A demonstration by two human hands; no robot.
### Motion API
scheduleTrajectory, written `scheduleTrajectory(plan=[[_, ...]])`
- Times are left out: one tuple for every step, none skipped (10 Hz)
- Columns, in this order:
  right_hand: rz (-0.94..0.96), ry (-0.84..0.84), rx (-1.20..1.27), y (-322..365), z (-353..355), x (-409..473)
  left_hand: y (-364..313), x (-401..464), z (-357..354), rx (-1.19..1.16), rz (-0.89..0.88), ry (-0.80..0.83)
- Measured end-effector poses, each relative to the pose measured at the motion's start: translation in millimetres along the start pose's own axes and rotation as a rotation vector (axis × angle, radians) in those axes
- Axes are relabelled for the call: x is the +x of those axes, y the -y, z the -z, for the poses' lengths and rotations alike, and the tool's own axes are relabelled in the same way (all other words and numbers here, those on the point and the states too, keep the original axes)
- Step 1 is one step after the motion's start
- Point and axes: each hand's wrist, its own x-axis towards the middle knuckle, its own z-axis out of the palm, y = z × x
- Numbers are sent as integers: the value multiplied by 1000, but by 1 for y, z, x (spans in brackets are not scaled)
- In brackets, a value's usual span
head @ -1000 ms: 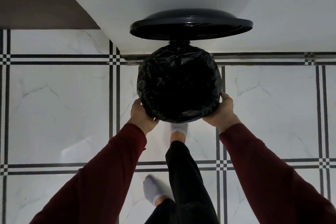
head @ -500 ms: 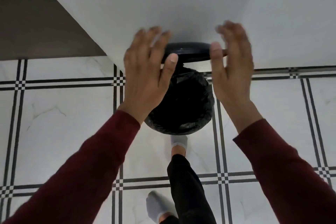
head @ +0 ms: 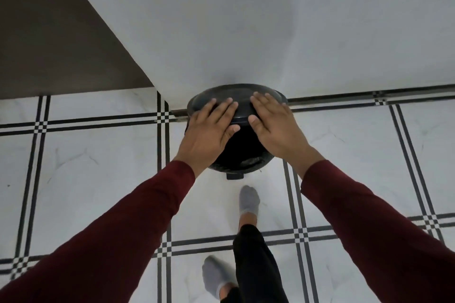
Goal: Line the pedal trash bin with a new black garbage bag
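The black pedal trash bin [head: 236, 155] stands on the tiled floor against the white wall. Its round black lid [head: 242, 94] is tilted partly down over the opening. My left hand [head: 209, 130] and my right hand [head: 275, 128] lie flat on the lid's front edge, fingers spread, thumbs under the rim. The black garbage bag [head: 248, 163] shows as a crinkled fold over the bin's front rim; the inside is dark. The bin's pedal [head: 235, 176] sticks out at the front, free of my foot.
White wall [head: 246, 32] rises right behind the bin, with a dark brown surface [head: 49, 32] at upper left. My socked feet [head: 249, 200] stand on white marble tiles with black grid lines just in front of the bin.
My hands left the bin's rim, rose, and now rest on the lid. The lid has come down from fully open. My foot is off the pedal.
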Motion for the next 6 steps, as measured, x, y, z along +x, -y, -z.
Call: scheduleTrajectory(plan=[[-18, 23, 3, -11, -23, -23, -9, -24, -26, -9, 19, 49], [-28, 94, -41, -24, -54, -46, -22, -46, -58, 13, 60, 161], [-50, 188, -55, -35, -73, -53, -30, -50, -79, 40, 119, 285], [-166, 286, 61, -36, -72, -52, -37, -47, -76, 34, 219, 370], [-226, 231, 141, -25, -46, -47, -46, -38, -45, -51, 322, 339], [-220, 190, 141, -5, -2, -47, -60, -32, 0, -52, 328, 268]])
